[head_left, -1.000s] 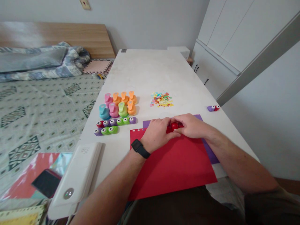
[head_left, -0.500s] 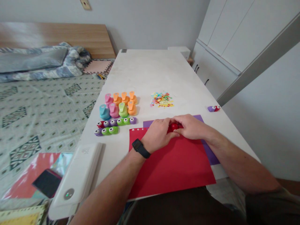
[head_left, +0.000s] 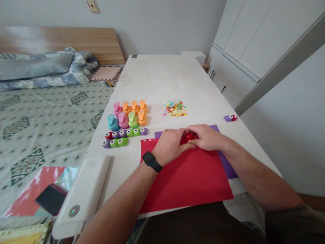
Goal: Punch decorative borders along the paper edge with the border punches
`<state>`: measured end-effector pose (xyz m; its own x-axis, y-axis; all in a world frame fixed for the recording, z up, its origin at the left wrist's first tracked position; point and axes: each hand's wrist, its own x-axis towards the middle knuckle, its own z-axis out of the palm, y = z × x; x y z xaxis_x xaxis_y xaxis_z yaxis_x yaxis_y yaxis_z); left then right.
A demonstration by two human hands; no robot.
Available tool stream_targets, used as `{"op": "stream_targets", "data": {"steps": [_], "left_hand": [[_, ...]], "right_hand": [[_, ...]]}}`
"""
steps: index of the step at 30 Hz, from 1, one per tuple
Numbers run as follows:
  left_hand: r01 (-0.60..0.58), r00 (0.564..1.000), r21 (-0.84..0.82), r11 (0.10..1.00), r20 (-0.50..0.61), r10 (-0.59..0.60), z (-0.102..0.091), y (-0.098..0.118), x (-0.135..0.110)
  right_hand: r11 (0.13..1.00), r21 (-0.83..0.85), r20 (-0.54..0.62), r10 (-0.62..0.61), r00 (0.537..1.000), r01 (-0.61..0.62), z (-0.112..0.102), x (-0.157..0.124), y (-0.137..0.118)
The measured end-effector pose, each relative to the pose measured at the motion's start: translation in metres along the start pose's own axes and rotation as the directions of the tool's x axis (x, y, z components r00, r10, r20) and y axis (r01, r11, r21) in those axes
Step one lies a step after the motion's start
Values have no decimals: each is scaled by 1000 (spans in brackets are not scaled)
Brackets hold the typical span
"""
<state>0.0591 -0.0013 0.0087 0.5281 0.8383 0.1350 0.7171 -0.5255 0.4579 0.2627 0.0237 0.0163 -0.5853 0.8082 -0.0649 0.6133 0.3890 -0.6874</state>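
Pinching a small red punch [head_left: 189,137] between them, the left hand [head_left: 169,144] and right hand [head_left: 207,137] meet at the far edge of a red sheet [head_left: 188,179] (a purple sheet [head_left: 228,166] peeks out beneath). Both grips are closed on the punch. On the white surface [head_left: 162,78], colourful punches [head_left: 133,121] stand left; paper confetti [head_left: 175,107] lies farther off.

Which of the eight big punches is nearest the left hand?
Orange punch at the right end of the nearer row, beside the green punch; the other orange punches stand in the farther row.
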Motion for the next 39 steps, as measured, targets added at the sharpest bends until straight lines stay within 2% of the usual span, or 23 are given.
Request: {"op": "stream_targets", "data": {"steps": [5,12,20,23,28,32,39], "left_hand": [[26,1000,32,999,-18,-26,-4,-7,-8],[79,997,43,996,-11,-79,-3,-17,-11],[82,997,24,996,-13,-81,-3,-17,-12],[84,996,18,996,-10,-84,-3,-16,-12],[82,996,19,996,-22,-82,-3,-15,-13],[61,998,19,998,-20,-60,-1,-15,-13],[20,1000,27,999,-19,-19,-1,-13,-13]], "right_hand": [[1000,-19,12,18,1000,-18,-4,-1,2],[999,45,-8,26,1000,-25,-7,-2,5],[951,300,-215,142,966,-73,-6,6,14],[904,418,-207,188,960,-87,-5,8,16],[776,624,-176,255,951,-92,-2,10,16],[685,721,-159,308,938,-103,-1,11,18],[652,750,-148,330,932,-111,1,13,20]]}}
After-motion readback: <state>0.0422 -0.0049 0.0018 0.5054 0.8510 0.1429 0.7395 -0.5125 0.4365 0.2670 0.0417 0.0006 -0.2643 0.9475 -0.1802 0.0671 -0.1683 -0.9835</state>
